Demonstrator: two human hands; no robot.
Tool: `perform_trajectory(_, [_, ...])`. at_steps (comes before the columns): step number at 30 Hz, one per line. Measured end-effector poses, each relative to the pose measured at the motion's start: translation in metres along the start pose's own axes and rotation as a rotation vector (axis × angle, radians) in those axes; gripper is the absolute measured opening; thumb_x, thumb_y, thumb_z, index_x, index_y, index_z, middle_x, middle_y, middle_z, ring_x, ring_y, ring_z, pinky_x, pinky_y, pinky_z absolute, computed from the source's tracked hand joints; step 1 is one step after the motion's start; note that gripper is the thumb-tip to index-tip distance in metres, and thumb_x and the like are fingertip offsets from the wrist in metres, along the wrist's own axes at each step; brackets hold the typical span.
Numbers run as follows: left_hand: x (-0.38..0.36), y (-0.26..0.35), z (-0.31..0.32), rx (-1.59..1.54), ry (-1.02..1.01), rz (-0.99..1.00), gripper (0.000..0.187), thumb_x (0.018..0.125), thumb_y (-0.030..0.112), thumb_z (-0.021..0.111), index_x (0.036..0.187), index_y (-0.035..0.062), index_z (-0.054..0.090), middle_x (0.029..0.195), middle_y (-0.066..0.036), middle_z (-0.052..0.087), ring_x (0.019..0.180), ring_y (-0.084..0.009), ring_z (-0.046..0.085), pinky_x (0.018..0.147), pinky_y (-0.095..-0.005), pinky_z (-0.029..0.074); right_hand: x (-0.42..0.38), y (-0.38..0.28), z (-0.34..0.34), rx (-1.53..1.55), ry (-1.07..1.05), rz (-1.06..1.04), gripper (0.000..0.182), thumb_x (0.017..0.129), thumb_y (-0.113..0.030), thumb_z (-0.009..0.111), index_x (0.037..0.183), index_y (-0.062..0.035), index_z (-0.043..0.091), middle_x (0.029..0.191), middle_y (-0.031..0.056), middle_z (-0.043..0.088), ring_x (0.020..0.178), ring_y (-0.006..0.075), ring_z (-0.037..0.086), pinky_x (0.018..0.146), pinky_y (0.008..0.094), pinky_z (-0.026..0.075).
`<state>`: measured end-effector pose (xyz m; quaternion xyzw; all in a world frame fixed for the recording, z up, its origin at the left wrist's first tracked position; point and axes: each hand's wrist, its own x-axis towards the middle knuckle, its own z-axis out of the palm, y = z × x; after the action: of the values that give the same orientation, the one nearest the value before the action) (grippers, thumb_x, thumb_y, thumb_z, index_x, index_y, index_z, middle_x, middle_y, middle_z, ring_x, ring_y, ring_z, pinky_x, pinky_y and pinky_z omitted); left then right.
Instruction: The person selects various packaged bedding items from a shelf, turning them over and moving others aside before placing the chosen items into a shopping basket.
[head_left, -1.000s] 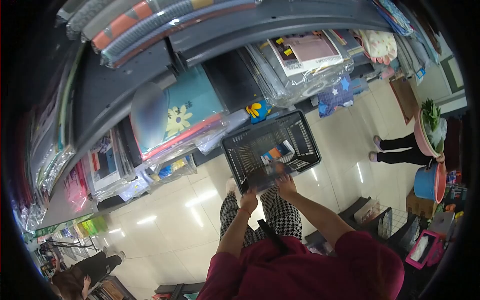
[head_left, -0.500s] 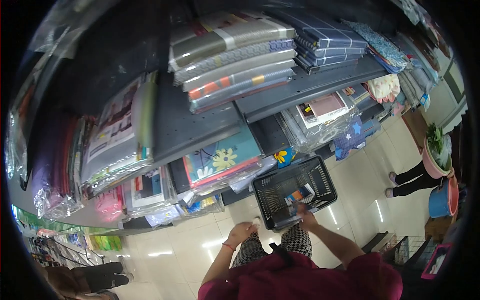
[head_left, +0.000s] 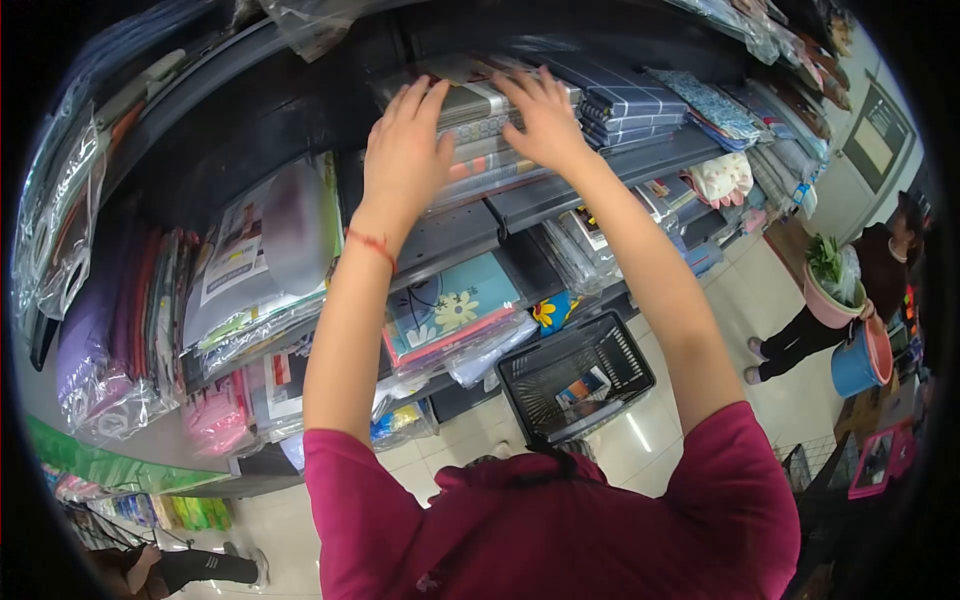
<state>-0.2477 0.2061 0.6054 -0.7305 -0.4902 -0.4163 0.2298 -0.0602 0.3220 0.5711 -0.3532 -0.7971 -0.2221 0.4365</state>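
Up on the grey shelf (head_left: 560, 195), both hands raised to a stack of folded, plastic-wrapped bedding sets (head_left: 480, 135). Left hand (head_left: 405, 150) spread flat, fingers open, palm pressed on the stack's left end. Right hand (head_left: 545, 115) likewise splayed across the top, touching, nothing closed in either grip. Just beside the stack, dark checked bedding (head_left: 630, 100). Below on the tiled floor, a black shopping basket (head_left: 575, 375) holding a small package. At far right, another person beside a blue bucket (head_left: 855, 365).

The left hand (head_left: 405, 140) and right hand (head_left: 545, 115) are covering much of the stacked packs (head_left: 480, 150); their labels are blurring.
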Motion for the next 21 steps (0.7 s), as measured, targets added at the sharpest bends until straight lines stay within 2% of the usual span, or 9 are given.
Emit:
perform_trajectory(2, [-0.005,-0.032,0.025,0.135,-0.069,-0.055,0.041,0.081,0.011,0.061,0.122,0.0113,0.055,0.126,-0.013,0.054,0.119,-0.0331,0.049,0.099,-0.0397,0.039,0.003,-0.003,-0.002,-0.024,-0.1,0.025,0.055,0.078,-0.026,0.058,0.131,-0.0173,0.047,0.131,0.0128,0.046,0.126,0.0375,0.037,0.108,0.0517,0.024])
perform_trajectory(3, [-0.006,-0.038,0.025,0.085,-0.073,-0.049,0.042,0.08,0.011,0.062,0.122,0.0124,0.055,0.126,-0.012,0.054,0.119,-0.033,0.049,0.099,-0.0399,0.039,0.004,-0.003,-0.003,-0.037,-0.15,0.037,0.054,0.078,-0.028,0.058,0.13,-0.0173,0.048,0.131,0.0116,0.046,0.125,0.0359,0.037,0.108,0.0519,0.024])
perform_trajectory(8, [-0.004,-0.04,0.022,-0.016,-0.069,0.028,0.043,0.075,0.008,0.065,0.117,0.0138,0.058,0.12,-0.01,0.056,0.111,-0.0322,0.052,0.094,-0.041,0.042,-0.003,0.001,-0.007,0.024,-0.042,-0.035,0.051,0.074,-0.021,0.063,0.123,-0.0166,0.053,0.119,0.0079,0.054,0.118,0.03,0.044,0.106,0.0493,0.027])
perform_trajectory(11, [-0.008,-0.021,0.011,0.044,-0.076,0.012,0.043,0.07,0.006,0.067,0.112,0.0133,0.06,0.11,-0.009,0.058,0.103,-0.0309,0.054,0.09,-0.0403,0.042,-0.016,-0.012,-0.025,0.01,0.031,-0.034,0.05,0.072,-0.013,0.065,0.121,-0.0157,0.055,0.118,0.0067,0.056,0.117,0.0281,0.046,0.103,0.0461,0.03])
perform_trajectory(14, [-0.03,0.011,-0.008,-0.122,0.025,0.025,0.044,0.067,0.003,0.068,0.11,0.0141,0.061,0.104,-0.008,0.058,0.1,-0.0293,0.054,0.088,-0.0399,0.042,-0.033,-0.018,-0.055,0.036,0.099,-0.031,0.048,0.068,-0.006,0.065,0.116,-0.0137,0.058,0.116,0.0067,0.058,0.114,0.0276,0.049,0.1,0.0437,0.033])
perform_trajectory(17, [-0.061,0.046,-0.023,-0.092,0.063,0.125,0.048,0.063,0.002,0.068,0.109,0.016,0.062,0.105,-0.006,0.057,0.103,-0.0273,0.053,0.088,-0.0408,0.042,-0.069,-0.021,-0.091,0.115,0.089,0.005,0.048,0.064,-0.003,0.065,0.11,-0.0135,0.062,0.113,0.0046,0.06,0.111,0.0273,0.05,0.097,0.0424,0.036])
perform_trajectory(19, [-0.083,0.068,-0.024,-0.168,0.079,0.186,0.039,0.067,0.008,0.064,0.106,0.0146,0.064,0.102,-0.008,0.056,0.1,-0.027,0.053,0.089,-0.0414,0.041,-0.097,-0.022,-0.12,0.103,0.084,-0.031,0.051,0.059,-0.001,0.064,0.109,-0.0123,0.064,0.116,0.0054,0.06,0.11,0.0294,0.052,0.096,0.0415,0.038])
perform_trajectory(20, [-0.094,0.078,-0.025,-0.233,0.084,0.204,0.043,0.066,0.009,0.065,0.108,0.0185,0.065,0.11,-0.004,0.058,0.108,-0.0246,0.053,0.09,-0.0426,0.041,-0.113,-0.026,-0.138,0.072,0.064,-0.015,0.05,0.06,-0.001,0.063,0.109,-0.011,0.065,0.118,0.0063,0.06,0.111,0.0298,0.052,0.096,0.0411,0.037])
perform_trajectory(21, [-0.103,0.092,-0.03,-0.277,0.051,0.228,0.04,0.069,0.011,0.064,0.108,0.0197,0.066,0.111,-0.004,0.059,0.107,-0.0248,0.055,0.09,-0.0425,0.041,-0.131,-0.025,-0.152,0.036,0.084,-0.03,0.048,0.062,-0.002,0.062,0.109,-0.0081,0.065,0.117,0.0077,0.061,0.112,0.0298,0.052,0.097,0.041,0.037])
